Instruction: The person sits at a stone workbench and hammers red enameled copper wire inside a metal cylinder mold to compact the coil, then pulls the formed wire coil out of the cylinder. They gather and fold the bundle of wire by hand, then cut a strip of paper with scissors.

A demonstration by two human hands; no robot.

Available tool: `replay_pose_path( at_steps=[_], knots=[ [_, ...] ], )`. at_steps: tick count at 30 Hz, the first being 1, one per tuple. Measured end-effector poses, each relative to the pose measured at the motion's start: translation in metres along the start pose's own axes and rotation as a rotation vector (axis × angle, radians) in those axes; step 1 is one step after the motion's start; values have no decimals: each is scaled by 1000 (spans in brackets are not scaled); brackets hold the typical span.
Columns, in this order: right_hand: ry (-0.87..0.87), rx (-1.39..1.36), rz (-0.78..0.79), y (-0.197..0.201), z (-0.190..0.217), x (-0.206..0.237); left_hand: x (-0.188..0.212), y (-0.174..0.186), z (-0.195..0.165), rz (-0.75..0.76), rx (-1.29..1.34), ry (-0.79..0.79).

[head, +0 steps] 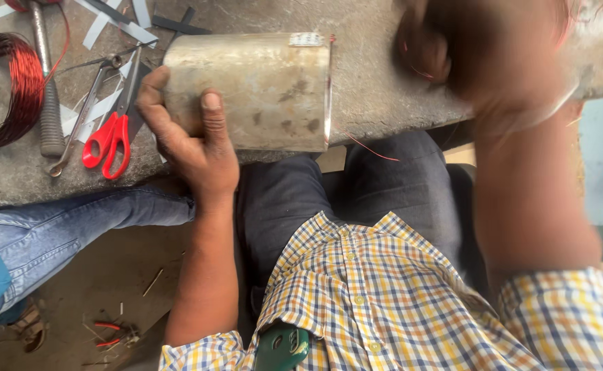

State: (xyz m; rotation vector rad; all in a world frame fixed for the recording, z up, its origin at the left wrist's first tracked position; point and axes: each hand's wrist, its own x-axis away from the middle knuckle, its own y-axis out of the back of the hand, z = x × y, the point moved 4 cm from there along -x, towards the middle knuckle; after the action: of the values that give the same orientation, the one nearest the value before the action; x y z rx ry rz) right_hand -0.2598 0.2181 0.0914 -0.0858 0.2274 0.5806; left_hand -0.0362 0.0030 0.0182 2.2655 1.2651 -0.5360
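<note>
While the metal cylinder [250, 89] is gripped by the left hand [191, 137] at the worktop [384, 96] front edge, steadying is judged underway. The right hand [480, 55] is blurred; finger state cannot be told.

Rough grey concrete bench [384, 103] — tools and metal on top

A dull metal cylinder [253, 89] lies on its side near the edge; left of it lie red-handled scissors [112, 130], a steel wrench [81, 117], a hammer [46, 82], a coil of red copper wire [9, 89] — and pale paper strips [112, 24].

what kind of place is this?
Likely a small motor-rewinding or electrical repair workshop: a coil of red copper wire, red-handled scissors and a hammer lie on a rough concrete bench, and the left hand steadies a metal cylinder.
</note>
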Motion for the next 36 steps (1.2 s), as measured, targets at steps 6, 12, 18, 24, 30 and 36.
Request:
replay_pose_path(
  at_steps=[6, 12, 18, 24, 30, 36],
  knots=[
    [-287, -448, 74, -10, -79, 122, -24, 17, 34, 86, 157, 111],
    [-362, -459, 155, -29, -114, 164, -93, -20, 110, 568, 839, 469],
    [-326, -459, 33, -34, -125, 166, -93, -53, 141, 741, 1268, 855],
    [-343, -427, -14, -39, -125, 161, -93, -48, 142, 619, 1150, 699],
    [-336, -498, -49, -48, -123, 158, -90, -46, 151, 612, 1146, 732],
    [-294, -404, 16, -61, -128, 170, -94, -42, 161, 627, 1168, 763]
  ],
)
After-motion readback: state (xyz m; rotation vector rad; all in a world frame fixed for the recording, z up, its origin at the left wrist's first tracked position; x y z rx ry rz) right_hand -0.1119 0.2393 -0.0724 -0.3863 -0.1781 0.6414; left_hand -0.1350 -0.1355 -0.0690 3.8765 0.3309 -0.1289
